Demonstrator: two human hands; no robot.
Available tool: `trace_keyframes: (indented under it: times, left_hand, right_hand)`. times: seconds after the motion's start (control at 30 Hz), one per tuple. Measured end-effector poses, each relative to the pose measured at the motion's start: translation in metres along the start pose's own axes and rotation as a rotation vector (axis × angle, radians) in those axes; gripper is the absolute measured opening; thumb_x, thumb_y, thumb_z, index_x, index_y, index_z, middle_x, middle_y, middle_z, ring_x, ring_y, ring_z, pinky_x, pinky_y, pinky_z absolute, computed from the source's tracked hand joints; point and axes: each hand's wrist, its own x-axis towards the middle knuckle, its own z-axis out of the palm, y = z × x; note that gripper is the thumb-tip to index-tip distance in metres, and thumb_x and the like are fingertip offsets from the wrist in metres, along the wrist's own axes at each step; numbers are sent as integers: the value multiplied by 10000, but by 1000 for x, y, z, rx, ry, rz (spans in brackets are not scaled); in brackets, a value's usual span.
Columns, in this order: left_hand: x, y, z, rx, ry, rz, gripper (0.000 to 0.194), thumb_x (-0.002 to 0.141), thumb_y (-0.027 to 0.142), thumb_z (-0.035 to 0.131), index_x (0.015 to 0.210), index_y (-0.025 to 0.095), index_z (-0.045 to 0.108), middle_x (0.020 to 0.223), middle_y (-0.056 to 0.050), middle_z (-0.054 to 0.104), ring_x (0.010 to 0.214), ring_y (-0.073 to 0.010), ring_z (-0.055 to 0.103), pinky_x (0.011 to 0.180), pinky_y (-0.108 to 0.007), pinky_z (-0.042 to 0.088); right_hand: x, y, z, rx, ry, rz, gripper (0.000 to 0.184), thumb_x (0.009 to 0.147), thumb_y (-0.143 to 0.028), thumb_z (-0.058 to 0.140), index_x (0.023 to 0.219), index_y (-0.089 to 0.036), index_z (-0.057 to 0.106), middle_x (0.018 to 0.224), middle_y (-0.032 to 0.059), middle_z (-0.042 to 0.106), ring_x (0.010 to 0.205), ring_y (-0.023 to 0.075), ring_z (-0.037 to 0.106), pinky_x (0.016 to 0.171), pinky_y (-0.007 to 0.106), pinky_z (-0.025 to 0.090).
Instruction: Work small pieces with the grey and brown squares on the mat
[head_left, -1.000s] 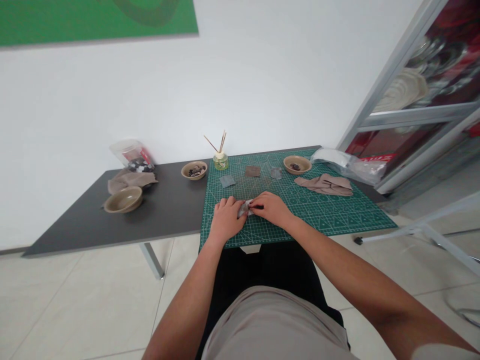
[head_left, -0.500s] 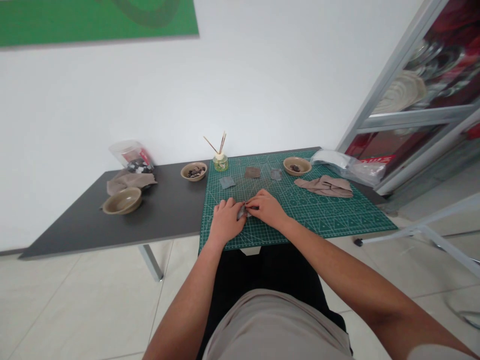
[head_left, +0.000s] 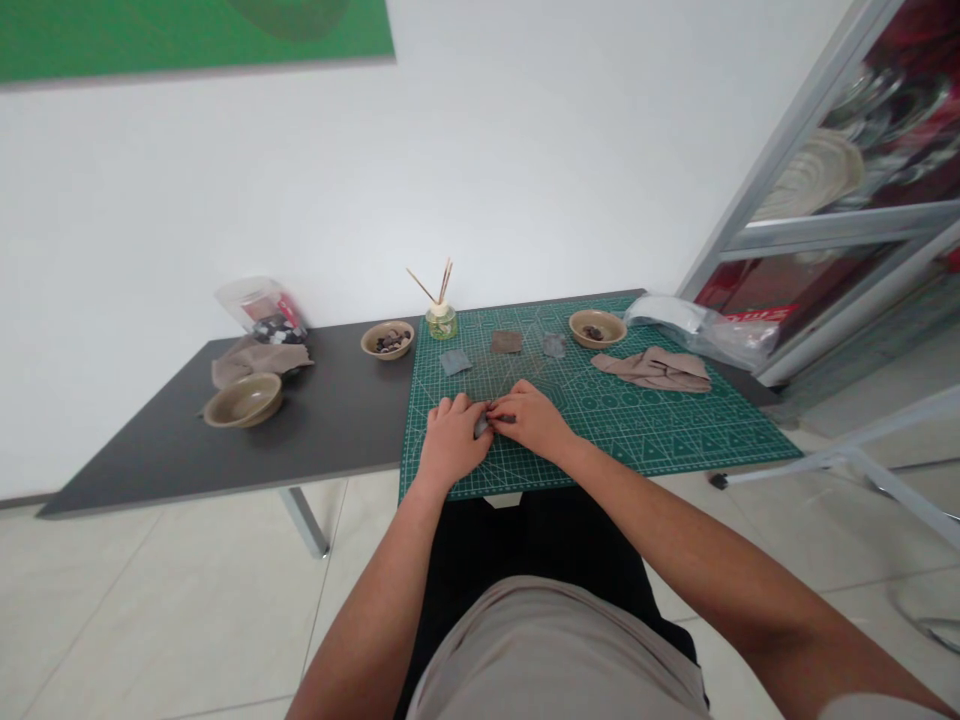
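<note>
My left hand (head_left: 454,440) rests on the green cutting mat (head_left: 637,430) near its front edge, fingers closed on a small grey piece (head_left: 481,426). Whether that piece is a stone or a folded sheet cannot be told. Touching it from the right, my right hand (head_left: 531,418) pinches a small dark thing (head_left: 506,418), mostly hidden by the fingers. Beyond the hands lie a blue-grey square (head_left: 454,362), a brown square (head_left: 506,342) and a grey square (head_left: 554,345), flat on the mat and resembling sandpaper.
A bowl of pebbles (head_left: 388,340) and a reed diffuser (head_left: 442,320) stand at the back. To the right are a bowl with a few dark stones (head_left: 597,328), a crumpled cloth (head_left: 652,369) and a plastic bag (head_left: 712,332). Another bowl (head_left: 244,401) sits left, beside a clear container (head_left: 262,310).
The right fingers have shifted very slightly left against the grey piece. My left hand stays in place, and the view has tilted a little.
</note>
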Motion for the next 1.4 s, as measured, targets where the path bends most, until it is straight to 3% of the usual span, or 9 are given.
trace_keyframes:
  times: [0.2, 0.4, 0.6, 0.77, 0.93, 1.17, 1.4]
  left_hand:
    - [-1, -1, 0, -6, 7, 24, 410, 896, 382, 540, 1294, 302, 597, 1113, -79, 588, 1071, -298, 489, 900, -444, 388]
    - [0, 0, 0, 12, 11, 10, 358, 919, 315, 485, 1250, 291, 618, 1095, -82, 593, 1053, -291, 495, 885, -437, 390]
    - [1, -1, 1, 11, -7, 5, 401, 904, 310, 509, 1296, 298, 592, 1115, -84, 588, 1067, -297, 489, 899, -441, 386]
    - [0, 1, -1, 24, -7, 0, 376, 903, 312, 511, 1267, 284, 604, 1110, -80, 586, 1066, -290, 485, 895, -436, 387]
    - [-1, 1, -2, 30, 0, 3, 371, 910, 332, 503, 1260, 275, 614, 1094, -69, 593, 1048, -273, 491, 891, -419, 389]
    - [0, 1, 0, 35, 0, 0, 385, 900, 318, 512, 1272, 270, 600, 1103, -75, 589, 1065, -278, 486, 903, -425, 385]
    - [0, 0, 0, 24, 15, 7, 354, 913, 328, 500, 1242, 267, 614, 1080, -70, 588, 1046, -272, 496, 887, -416, 387]
  right_hand:
    - [-1, 8, -9, -66, -27, -27, 93, 822, -223, 713, 836, -274, 790, 933, 10, 777, 851, 230, 569, 853, 420, 430]
    - [5, 6, -4, -64, -18, -34, 128, 851, -198, 681, 863, -266, 789, 955, 16, 775, 869, 214, 590, 903, 425, 409]
    - [-3, 10, -10, -58, -18, -39, 92, 826, -232, 723, 853, -278, 798, 925, 14, 776, 842, 229, 560, 833, 418, 420]
    - [4, 8, -5, -129, 13, -17, 103, 836, -206, 708, 873, -244, 797, 958, 13, 777, 875, 222, 562, 866, 402, 414]
    - [1, 8, -6, -108, -41, -78, 79, 848, -246, 717, 871, -243, 792, 948, 2, 780, 845, 201, 564, 836, 380, 421]
    - [6, 10, -4, -149, 47, -23, 69, 830, -180, 713, 839, -208, 775, 922, 22, 775, 859, 205, 578, 879, 385, 411]
    - [2, 6, -4, -102, 4, -68, 57, 822, -183, 719, 830, -214, 766, 909, 14, 771, 837, 189, 588, 870, 372, 413]
